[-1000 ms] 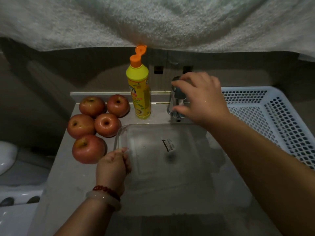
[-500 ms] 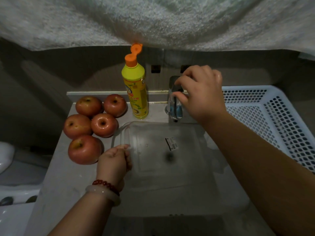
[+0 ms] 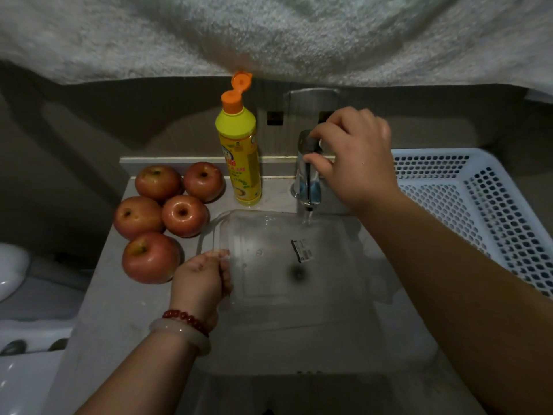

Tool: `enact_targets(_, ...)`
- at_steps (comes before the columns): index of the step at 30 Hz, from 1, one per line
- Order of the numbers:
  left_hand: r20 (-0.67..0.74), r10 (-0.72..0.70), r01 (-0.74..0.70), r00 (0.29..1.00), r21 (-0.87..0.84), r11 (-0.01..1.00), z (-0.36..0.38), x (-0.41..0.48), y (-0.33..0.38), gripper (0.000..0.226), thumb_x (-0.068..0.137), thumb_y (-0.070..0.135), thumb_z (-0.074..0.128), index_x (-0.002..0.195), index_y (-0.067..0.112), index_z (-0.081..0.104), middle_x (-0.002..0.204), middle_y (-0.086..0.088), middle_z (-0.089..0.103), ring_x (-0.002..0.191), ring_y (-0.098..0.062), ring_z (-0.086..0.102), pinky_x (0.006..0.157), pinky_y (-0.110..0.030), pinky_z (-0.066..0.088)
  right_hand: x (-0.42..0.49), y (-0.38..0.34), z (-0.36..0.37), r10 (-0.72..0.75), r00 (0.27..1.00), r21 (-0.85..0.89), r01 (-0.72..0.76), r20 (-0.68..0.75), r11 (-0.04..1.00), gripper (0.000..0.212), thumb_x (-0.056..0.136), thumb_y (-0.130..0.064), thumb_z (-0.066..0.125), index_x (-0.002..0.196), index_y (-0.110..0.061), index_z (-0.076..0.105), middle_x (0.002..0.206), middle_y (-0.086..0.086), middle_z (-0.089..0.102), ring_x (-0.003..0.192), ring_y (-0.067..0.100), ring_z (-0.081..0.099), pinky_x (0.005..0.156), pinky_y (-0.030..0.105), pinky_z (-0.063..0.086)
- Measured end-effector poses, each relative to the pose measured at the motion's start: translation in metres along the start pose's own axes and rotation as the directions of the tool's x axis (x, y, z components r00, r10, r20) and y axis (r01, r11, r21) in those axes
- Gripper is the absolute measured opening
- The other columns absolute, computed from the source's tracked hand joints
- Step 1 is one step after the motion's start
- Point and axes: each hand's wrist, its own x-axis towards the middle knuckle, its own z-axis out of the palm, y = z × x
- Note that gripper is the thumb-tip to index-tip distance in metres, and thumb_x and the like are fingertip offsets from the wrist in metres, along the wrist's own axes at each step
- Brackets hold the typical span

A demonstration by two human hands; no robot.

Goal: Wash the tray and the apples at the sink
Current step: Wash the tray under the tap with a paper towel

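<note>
The left hand (image 3: 203, 277) curls its fingers over the near-left rim of the clear tray (image 3: 269, 313), gripping it; the fingertips are hidden inside the rim. The right hand (image 3: 356, 163) pinches the tap (image 3: 308, 172) handle between thumb and bent fingers, and its palm hides the tap's right side. A thin stream of water (image 3: 307, 217) falls from the spout onto the tray's far edge. The tray sits over the sink (image 3: 398, 348), so see-through that its right and near edges are hard to trace; the dark drain (image 3: 297, 273) shows through it. A small sticker (image 3: 301, 249) on its base has print too small to read.

At ten o'clock from the tray, five red apples (image 3: 167, 217) cluster on the counter (image 3: 119, 310), touching one another. At twelve o'clock stands a yellow detergent bottle (image 3: 239, 154) with its orange cap flipped open; its label writing is illegible. At three o'clock a white perforated basket (image 3: 478, 205) is cut off by the frame. A pale towel (image 3: 269, 34) hangs across the top.
</note>
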Motion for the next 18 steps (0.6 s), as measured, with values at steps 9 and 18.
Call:
enact_targets(9,0.003,0.042,-0.042,0.999,-0.027,0.999,-0.008,0.002,-0.002,0.027,0.098,0.005,0.042,0.081,0.010,0.063,0.048,0.003,0.045,0.041,-0.009,0.038,0.037,-0.017,0.034,-0.112,-0.028,0.023,0.211,0.977,0.339,-0.185,-0.040,0.922,0.027,0.098,-0.021,0.044,0.085,-0.007,0.063,0.081,0.006,0.058,0.080,0.011,0.046,0.076,0.028,0.041)
enact_targets(18,-0.020,0.016,-0.017,1.000,-0.019,1.000,-0.015,0.006,-0.005,0.024,0.099,0.005,0.040,0.091,0.010,0.062,0.060,0.000,0.046,0.044,-0.008,0.039,0.038,-0.017,0.037,-0.138,-0.027,0.076,0.255,0.779,0.286,-0.482,0.573,0.829,0.076,0.092,-0.058,0.019,0.154,-0.015,0.015,0.162,0.002,0.010,0.149,0.014,0.001,0.122,0.037,0.007)
